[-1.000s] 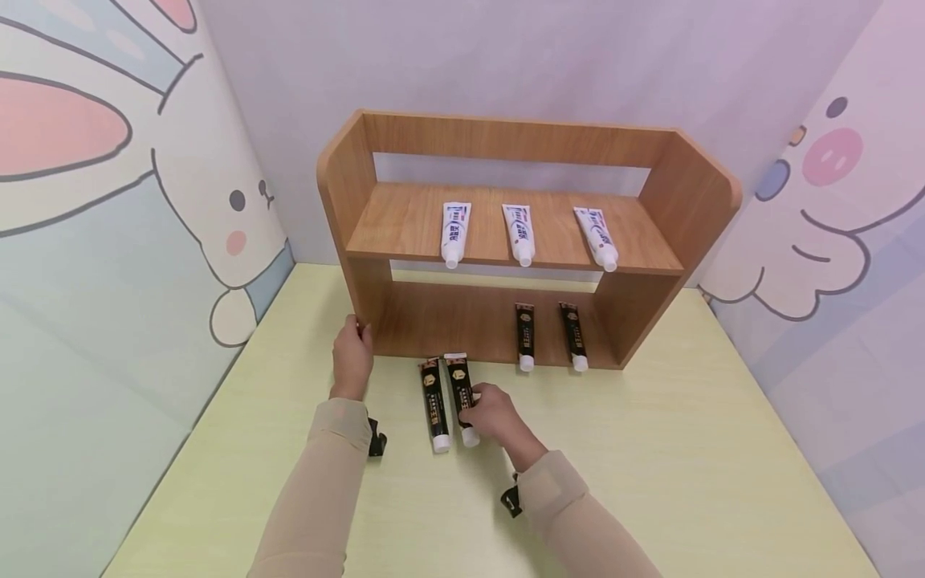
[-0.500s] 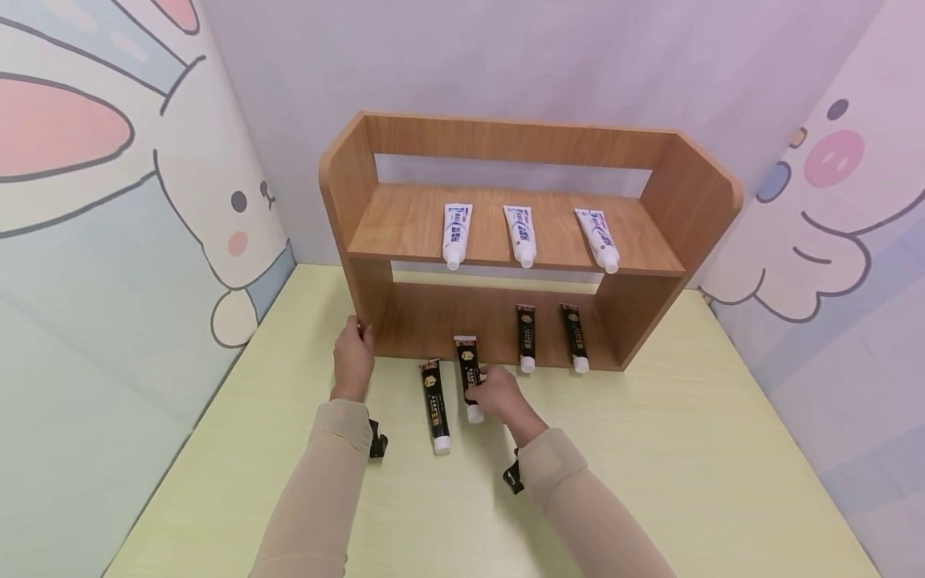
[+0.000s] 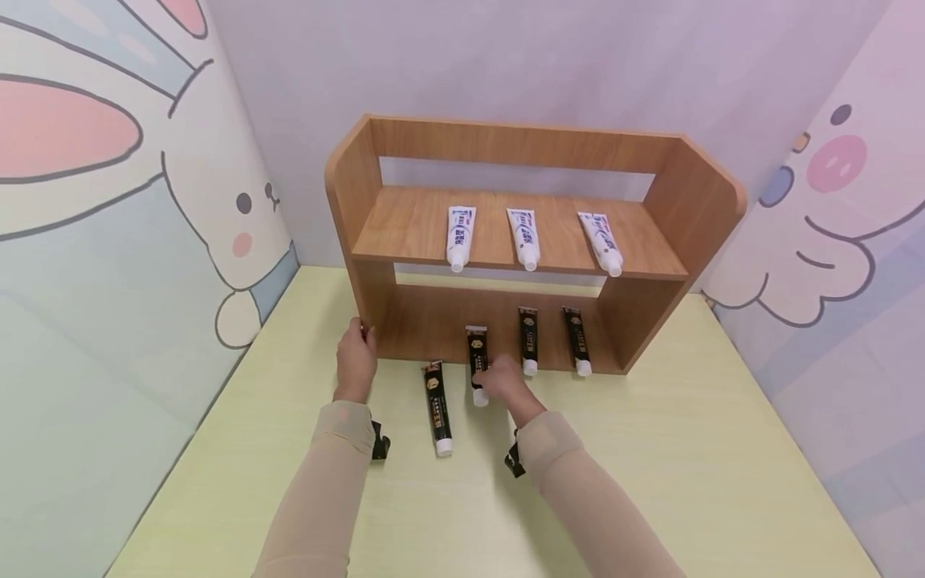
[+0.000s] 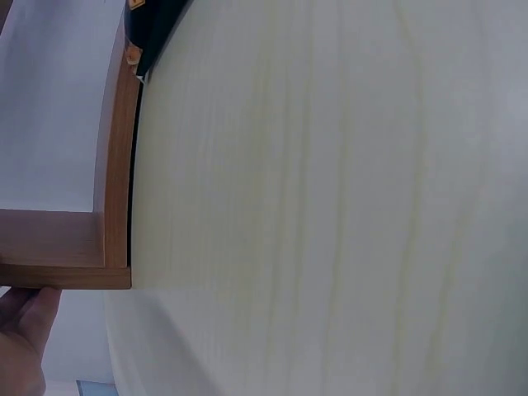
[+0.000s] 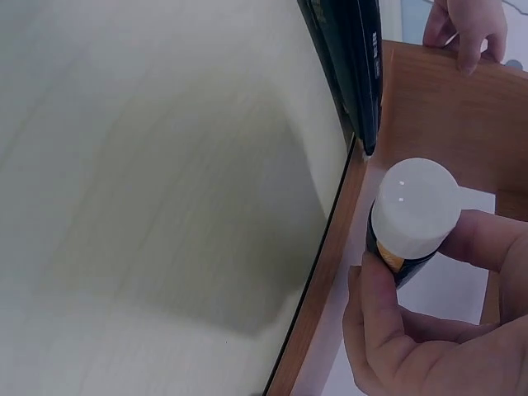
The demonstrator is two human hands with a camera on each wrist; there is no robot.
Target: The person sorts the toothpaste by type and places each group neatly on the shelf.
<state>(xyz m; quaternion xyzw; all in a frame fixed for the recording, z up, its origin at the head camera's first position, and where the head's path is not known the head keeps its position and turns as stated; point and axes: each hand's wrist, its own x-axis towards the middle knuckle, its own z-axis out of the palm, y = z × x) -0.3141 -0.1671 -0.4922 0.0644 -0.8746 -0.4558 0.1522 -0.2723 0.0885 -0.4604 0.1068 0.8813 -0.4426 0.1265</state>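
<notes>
My right hand (image 3: 509, 387) pinches a black toothpaste tube (image 3: 477, 348) near its white cap, thumb on one side and fingers on the other. The tube's far end reaches over the lower board of the wooden shelf (image 3: 426, 317); the right wrist view shows the cap (image 5: 415, 208) from close up. My left hand (image 3: 356, 365) holds the front edge of the shelf's left side panel. Another black toothpaste tube (image 3: 437, 408) lies on the table in front of the shelf. Two more black tubes (image 3: 529, 341) lie at the right of the lower board, caps forward.
Three white toothpaste tubes (image 3: 460, 237) lie spaced out on the upper board (image 3: 419, 221), caps slightly past its front edge. The pale yellow table (image 3: 686, 466) extends around the shelf. Walls with cartoon animals stand on both sides.
My right hand has carried the black toothpaste tube from beside the other loose one, forward and slightly right, onto the lower board's front. My left hand stays at the side panel.
</notes>
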